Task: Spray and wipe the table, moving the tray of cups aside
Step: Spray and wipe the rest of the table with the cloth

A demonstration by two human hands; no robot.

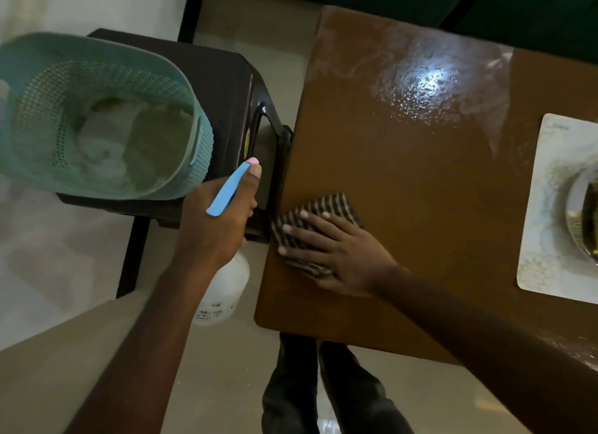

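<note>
Two grips are at work. The left hand (220, 220) is curled round the neck of the spray bottle (226, 285), under its blue sprayer head (226, 191), and holds it in the air just off the table's left edge. The right hand (336, 249) lies flat with its fingers spread, pressing a brown checked cloth (326, 207) onto the table (404, 174) near that same edge. The bottle is white plastic and looks light. Its fill level cannot be read, and the neck seems the sound place to hold it. The cloth is soft, limp and folded, so it should answer better to a flat palm than to a pinch, and it will probably drag a little on the damp top. The table is hard, glossy brown wood. It is likely slick where a wet sheen (430, 77) glints towards the far side. At the right edge of the view sits the tray (547, 207), pale, patterned, thin and round-cornered, only partly in sight. It carries a shiny metal vessel (582, 220). The tray looks stiff but shallow, so it would best be lifted level by two opposite edges, lest its load slide. To the left, off the table, a teal perforated basket (42, 94) rests on a dark stool (226, 87).
</note>
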